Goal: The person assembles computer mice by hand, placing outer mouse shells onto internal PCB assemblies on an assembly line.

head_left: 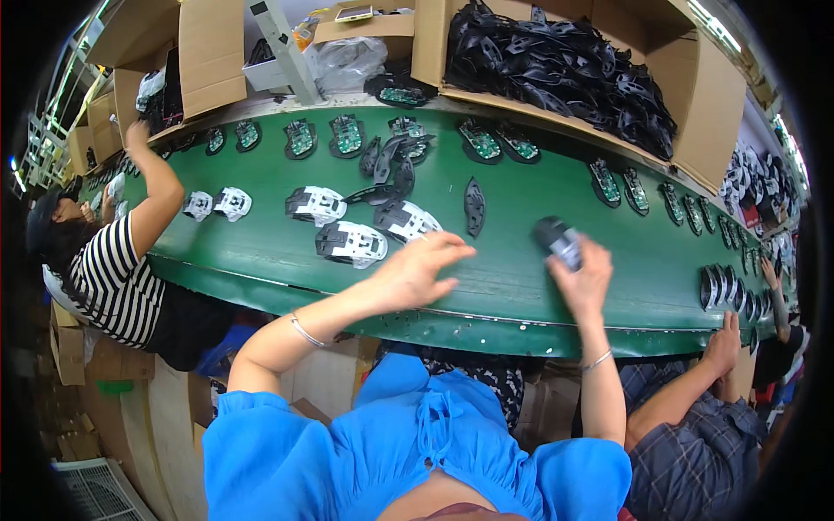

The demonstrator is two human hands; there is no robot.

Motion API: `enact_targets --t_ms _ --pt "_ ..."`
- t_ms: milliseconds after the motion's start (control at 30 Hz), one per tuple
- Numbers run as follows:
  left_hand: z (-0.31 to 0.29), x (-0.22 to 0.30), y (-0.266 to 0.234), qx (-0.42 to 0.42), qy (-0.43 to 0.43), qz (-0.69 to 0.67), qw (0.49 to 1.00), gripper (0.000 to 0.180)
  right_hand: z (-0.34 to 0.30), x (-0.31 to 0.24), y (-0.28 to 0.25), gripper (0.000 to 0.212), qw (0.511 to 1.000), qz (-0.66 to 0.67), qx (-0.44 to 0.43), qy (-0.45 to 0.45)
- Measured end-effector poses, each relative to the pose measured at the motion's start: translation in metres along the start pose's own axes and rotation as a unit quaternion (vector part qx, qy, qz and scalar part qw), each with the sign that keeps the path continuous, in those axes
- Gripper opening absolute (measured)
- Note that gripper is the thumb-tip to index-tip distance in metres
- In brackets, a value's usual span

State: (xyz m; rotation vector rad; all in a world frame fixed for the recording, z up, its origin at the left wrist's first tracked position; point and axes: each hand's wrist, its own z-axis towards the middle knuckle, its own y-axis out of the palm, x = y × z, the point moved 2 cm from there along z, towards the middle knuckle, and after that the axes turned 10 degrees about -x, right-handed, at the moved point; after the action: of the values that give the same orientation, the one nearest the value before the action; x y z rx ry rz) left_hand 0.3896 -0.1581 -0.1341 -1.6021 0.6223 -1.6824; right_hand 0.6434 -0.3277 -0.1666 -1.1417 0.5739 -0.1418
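My right hand [584,273] grips a dark computer mouse shell [556,240], slightly blurred, above the green conveyor belt [512,291]. My left hand [421,271] is open, its fingers stretched toward the right, and it holds nothing. Close beyond it lies a white and grey mouse shell [407,220], with another mouse shell [351,243] to its left and a third mouse shell [316,204] farther off. A small heap of black plastic side pieces [395,171] rests behind them. One black leaf-shaped piece [473,208] lies alone between my hands.
Mouse bases with green circuit boards [347,136] line the belt's far side. Behind it stands a cardboard box [556,113] full of black parts [556,65]. A person in stripes [122,230] works at left; another person's hand [723,347] is at right, near black curved shells [717,286].
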Motion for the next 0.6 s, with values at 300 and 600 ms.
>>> enact_targets --t_ms 300,600 --pt "0.000 -0.067 -0.061 -0.108 -0.084 0.205 0.969 0.070 0.059 -0.053 0.011 0.033 0.976 0.213 -0.014 -0.040" --pt "0.010 -0.051 -0.079 -0.035 -0.210 -0.140 0.967 0.062 0.100 -0.127 0.048 0.028 0.972 0.008 -0.234 -0.017"
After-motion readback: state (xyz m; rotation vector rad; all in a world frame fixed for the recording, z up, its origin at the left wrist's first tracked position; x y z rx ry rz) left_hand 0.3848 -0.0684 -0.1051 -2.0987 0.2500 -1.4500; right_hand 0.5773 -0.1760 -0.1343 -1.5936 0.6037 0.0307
